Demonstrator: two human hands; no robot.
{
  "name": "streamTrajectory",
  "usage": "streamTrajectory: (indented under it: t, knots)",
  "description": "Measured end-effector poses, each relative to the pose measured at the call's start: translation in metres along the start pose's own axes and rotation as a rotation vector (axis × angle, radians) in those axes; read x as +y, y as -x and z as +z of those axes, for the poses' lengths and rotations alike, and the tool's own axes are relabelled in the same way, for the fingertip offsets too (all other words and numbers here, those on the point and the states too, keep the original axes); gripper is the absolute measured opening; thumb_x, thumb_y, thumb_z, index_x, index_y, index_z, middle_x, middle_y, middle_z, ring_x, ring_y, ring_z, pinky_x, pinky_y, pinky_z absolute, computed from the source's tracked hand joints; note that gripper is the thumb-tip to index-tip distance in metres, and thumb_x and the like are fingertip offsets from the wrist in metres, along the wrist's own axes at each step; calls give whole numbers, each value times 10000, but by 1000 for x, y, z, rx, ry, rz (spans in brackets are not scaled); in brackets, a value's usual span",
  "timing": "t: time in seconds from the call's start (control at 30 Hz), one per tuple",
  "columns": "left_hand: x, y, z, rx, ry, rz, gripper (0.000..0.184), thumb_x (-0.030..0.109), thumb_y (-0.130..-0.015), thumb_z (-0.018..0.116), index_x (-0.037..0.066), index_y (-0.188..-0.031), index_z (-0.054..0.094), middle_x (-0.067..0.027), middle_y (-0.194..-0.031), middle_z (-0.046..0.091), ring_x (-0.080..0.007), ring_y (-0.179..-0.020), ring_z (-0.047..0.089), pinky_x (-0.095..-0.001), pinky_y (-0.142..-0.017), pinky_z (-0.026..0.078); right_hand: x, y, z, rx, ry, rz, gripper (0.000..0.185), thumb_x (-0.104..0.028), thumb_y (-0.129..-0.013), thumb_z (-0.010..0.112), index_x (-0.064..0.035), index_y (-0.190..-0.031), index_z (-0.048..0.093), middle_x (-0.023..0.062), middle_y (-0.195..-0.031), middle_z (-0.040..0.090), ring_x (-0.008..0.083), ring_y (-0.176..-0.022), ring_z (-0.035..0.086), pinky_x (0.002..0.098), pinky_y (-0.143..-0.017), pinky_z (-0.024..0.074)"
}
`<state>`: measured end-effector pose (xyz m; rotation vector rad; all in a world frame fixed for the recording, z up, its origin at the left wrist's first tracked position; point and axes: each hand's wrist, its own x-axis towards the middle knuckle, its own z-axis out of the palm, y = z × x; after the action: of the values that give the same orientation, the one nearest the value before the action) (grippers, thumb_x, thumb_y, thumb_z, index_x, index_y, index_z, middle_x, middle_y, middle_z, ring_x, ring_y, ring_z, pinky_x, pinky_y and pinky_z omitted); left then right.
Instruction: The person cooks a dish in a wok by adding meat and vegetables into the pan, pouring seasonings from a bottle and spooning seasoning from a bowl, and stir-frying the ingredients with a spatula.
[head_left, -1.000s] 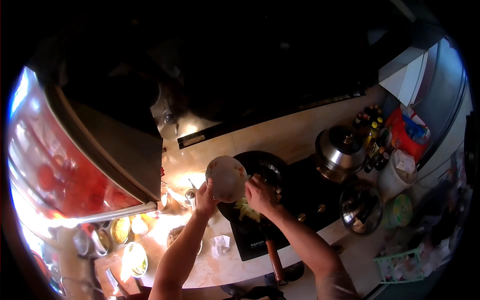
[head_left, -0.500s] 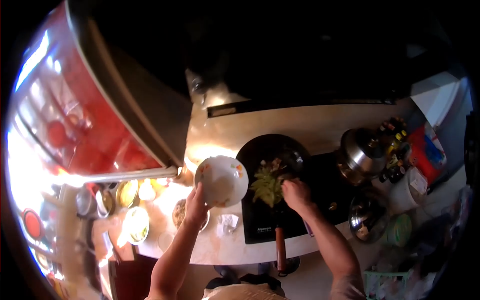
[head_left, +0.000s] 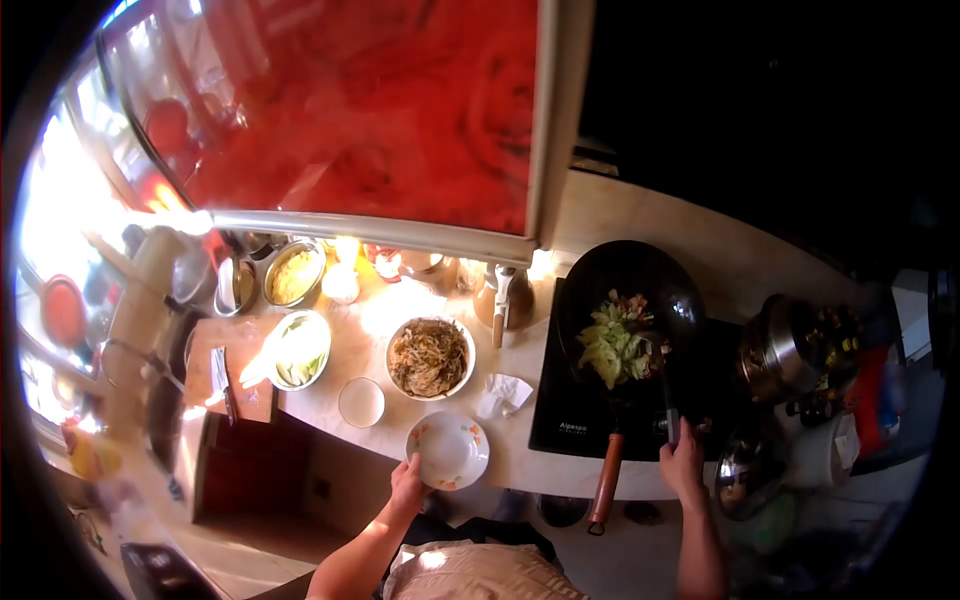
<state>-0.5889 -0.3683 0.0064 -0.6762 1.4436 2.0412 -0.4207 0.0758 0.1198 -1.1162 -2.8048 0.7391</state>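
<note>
My left hand [head_left: 408, 482] grips the lower left rim of a white plate [head_left: 447, 452] with orange flower marks, which looks empty, near the counter's front edge. My right hand [head_left: 683, 458] is closed round the handle of a spatula [head_left: 670, 400]. The spatula's head reaches into a dark wok [head_left: 680, 290] on the black cooktop [head_left: 565, 415]. Pale green chopped vegetables [head_left: 612, 345] with some pinkish pieces lie in the wok, beside the spatula's head. The wok's brown handle [head_left: 607, 480] points towards me, with neither hand on it.
On the counter are a bowl of brown shredded food [head_left: 430, 358], a glass [head_left: 361, 402], crumpled tissue [head_left: 504, 395], a bowl of pale green slices [head_left: 297, 350] and a knife on a cutting board [head_left: 255, 390]. A steel pot [head_left: 780, 345] stands right of the wok; red cabinets hang above.
The view has swung left. My left hand has drawn the plate away from the wok, back to the counter's edge. My right hand has moved back from the wok, and the spatula it holds now shows.
</note>
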Motion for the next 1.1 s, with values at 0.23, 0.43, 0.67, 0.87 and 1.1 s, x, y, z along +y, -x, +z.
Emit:
streamTrajectory:
  t: [0.23,0.43,0.67,0.87,1.1]
  knots:
    - [3,-25,5,110,-55,-71,365,296,-948,551,53,-1219,519,-100,-1117,597,-271,-978,609,-453,-769,550,-91,18,-49,166,165,28,504,-188,-895,499,16,-1349,421,257,-1110,601,416,-966,590,457,-814,481]
    - [11,-22,-9,-16,161,-70,385,120,-887,585,-2,-1240,492,-114,-1147,569,-244,-982,589,-373,-699,554,-164,78,-65,183,304,12,411,-248,-879,600,-158,-1278,559,181,-898,645,378,-834,617,457,-711,487]
    - [45,25,-13,-8,-204,547,208,44,-869,466,-17,-1023,593,-122,-1022,613,-194,-916,573,-288,-832,442,-157,29,-46,173,350,3,443,-239,-936,502,-95,-1354,473,221,-940,611,395,-802,602,495,-661,491]
    - [10,41,83,-493,-346,226,206,115,-808,414,36,-682,557,-28,-566,499,-116,-522,454,-246,-498,350,-126,2,-19,47,361,-91,509,-234,-967,436,-80,-1439,318,245,-999,578,376,-682,586,497,-565,484]
    - [-45,76,208,-843,-259,-426,744,642,-940,249,5,-1225,508,-160,-1074,619,-323,-941,649,-407,-939,454,-116,70,-114,-167,399,-118,470,-165,-919,515,-33,-1361,427,263,-925,575,407,-714,600,477,-619,497]
